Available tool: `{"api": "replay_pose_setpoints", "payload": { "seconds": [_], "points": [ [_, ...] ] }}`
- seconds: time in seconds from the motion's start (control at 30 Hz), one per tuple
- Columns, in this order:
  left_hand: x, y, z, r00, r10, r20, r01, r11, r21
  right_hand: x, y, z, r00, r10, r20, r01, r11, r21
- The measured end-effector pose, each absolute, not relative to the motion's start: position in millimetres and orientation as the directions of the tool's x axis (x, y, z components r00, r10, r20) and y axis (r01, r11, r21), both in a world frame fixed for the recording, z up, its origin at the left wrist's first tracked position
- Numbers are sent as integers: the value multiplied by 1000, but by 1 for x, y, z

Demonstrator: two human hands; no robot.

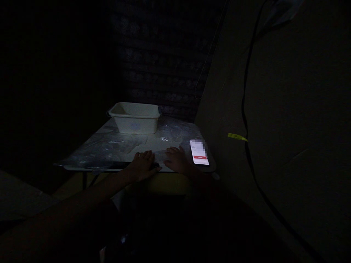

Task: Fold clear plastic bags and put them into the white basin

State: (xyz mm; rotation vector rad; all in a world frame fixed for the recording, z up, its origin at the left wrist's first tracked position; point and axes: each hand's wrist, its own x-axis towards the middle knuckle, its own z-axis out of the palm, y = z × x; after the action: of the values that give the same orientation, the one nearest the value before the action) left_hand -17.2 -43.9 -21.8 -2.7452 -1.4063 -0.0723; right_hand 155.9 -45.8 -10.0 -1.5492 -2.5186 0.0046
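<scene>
My left hand (142, 165) lies at the front edge of a small table (142, 143), fingers stretched forward. A long dark object (112, 165) runs along that edge and passes by or under this hand; its kind is too dark to make out. To the right, my right hand (177, 159) rests flat on the tabletop with fingers spread and nothing in it. Just beyond its wrist lies a lit phone (199, 153) with a red bar on its screen. A pale plastic tub (137, 124) stands upright at the back left.
Clear plastic sheeting (98, 146) lies wrinkled over the tabletop. A wall on the right carries a hanging black cable (243, 95) with a yellow tag (236, 137). Dark patterned fabric or sheeting (161, 65) hangs behind the table. Much of the room is too dark to see.
</scene>
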Motion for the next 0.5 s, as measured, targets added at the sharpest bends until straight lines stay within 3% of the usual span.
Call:
{"api": "replay_pose_setpoints", "payload": {
  "seconds": [0.13, 0.27, 0.5],
  "points": [
    [-23, -44, -9, 598, 801, 36, 801, -597, -44, 145, -52, -11, -587, 793, 165, 791, 605, -92],
    [-30, -44, 1, 671, 741, -17, 740, -671, -38, 155, -52, -21, -581, 798, 159, 795, 598, -101],
    [-24, -47, 0, 797, 593, 113, 597, -802, 4, 175, -44, -32, -588, 786, 191, 773, 616, -152]
  ]
}}
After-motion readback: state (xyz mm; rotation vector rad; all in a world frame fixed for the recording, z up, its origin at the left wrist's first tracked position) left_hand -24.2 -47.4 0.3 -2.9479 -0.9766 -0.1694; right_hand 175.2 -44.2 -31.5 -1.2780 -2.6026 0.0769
